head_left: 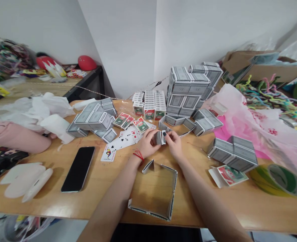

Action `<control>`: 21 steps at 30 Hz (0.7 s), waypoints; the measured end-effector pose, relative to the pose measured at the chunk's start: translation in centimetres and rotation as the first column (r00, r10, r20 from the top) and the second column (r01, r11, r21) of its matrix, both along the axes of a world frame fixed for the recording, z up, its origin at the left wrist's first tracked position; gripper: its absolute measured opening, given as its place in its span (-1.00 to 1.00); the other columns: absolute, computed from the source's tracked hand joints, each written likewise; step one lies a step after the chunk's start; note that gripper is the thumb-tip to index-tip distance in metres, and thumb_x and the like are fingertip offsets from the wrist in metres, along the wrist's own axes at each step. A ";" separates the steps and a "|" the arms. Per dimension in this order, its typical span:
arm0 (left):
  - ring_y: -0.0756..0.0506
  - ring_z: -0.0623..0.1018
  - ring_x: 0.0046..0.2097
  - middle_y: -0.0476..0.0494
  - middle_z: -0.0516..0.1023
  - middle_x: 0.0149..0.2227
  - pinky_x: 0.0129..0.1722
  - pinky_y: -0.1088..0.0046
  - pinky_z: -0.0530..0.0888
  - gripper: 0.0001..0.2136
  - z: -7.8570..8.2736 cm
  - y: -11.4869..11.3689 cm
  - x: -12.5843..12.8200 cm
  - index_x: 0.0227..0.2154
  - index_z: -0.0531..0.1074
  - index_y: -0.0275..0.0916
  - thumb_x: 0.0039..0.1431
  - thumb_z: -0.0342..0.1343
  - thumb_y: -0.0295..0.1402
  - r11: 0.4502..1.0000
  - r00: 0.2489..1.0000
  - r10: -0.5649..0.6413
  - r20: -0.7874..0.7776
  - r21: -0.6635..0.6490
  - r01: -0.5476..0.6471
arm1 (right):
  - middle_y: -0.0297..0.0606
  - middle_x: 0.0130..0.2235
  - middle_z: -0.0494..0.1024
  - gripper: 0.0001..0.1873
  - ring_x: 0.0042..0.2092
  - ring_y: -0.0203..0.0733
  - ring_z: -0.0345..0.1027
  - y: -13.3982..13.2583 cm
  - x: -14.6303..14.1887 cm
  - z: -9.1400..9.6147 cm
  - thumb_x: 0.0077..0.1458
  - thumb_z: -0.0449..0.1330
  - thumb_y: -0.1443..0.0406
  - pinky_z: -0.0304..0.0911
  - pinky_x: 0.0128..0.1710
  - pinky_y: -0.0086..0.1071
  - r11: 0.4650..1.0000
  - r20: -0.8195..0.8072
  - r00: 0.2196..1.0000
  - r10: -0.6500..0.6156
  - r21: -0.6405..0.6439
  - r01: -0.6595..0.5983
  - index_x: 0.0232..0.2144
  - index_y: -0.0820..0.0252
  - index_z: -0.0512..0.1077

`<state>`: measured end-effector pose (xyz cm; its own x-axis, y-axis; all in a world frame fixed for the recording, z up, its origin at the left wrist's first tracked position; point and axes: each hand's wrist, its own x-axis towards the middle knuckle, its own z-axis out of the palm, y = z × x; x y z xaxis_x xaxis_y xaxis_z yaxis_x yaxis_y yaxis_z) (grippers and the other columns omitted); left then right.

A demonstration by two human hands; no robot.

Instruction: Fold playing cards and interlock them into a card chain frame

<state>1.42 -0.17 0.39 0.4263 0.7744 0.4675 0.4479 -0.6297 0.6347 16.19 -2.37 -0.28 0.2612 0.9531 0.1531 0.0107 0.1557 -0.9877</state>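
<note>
Both my hands meet mid-table around some folded playing cards [158,137] with grey-patterned backs. My left hand [148,144], a red string at its wrist, is closed on their left side. The thumb and fingers of my right hand [173,144] pinch their right edge. Between my forearms stands a square frame of folded cards [174,188], with a bent piece [148,166] at its far corner. Just beyond my hands is another open card frame [173,120]. Loose playing cards [123,139] lie face up to the left, a joker [108,153] among them.
A tall stack of card blocks [186,87] stands at the back, beside rows of card boxes [149,104]. More card blocks sit left [93,117] and right [234,153]. A phone [78,169] lies left; a yellow-green tape roll [279,179] and pink plastic bag [259,117] are right.
</note>
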 end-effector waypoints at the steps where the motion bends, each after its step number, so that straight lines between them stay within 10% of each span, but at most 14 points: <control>1: -0.15 0.30 0.04 -0.18 0.25 -0.01 0.02 0.23 0.33 -0.48 0.0 0.0 0.0 -0.03 0.21 -0.19 -0.14 0.15 -0.41 1.000 1.000 -0.002 -0.002 -0.011 0.002 | -0.43 -0.60 0.24 -0.75 -0.54 -0.36 0.04 0.0 0.0 0.1 -0.10 0.18 0.13 0.01 -0.55 -0.46 1.000 -0.008 1.000 0.001 -0.002 -0.001 -0.58 0.15 0.27; 21: -0.16 0.33 0.00 -0.16 0.23 0.02 -0.02 0.24 0.36 -0.47 0.1 -0.1 0.0 -0.01 0.22 -0.16 -0.15 0.12 -0.46 0.997 0.999 -0.007 -0.036 -0.083 0.004 | -0.43 -0.60 0.27 -0.73 -0.54 -0.36 0.07 0.1 0.3 -0.1 -0.13 0.21 0.13 0.03 -0.52 -0.45 0.998 0.026 0.998 0.063 -0.027 -0.062 -0.61 0.17 0.27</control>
<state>1.39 -0.28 0.49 0.4457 0.8076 0.3861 0.4682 -0.5779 0.6684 16.49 -2.26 -0.40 0.1970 0.9712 0.1342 0.0279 0.1313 -0.9909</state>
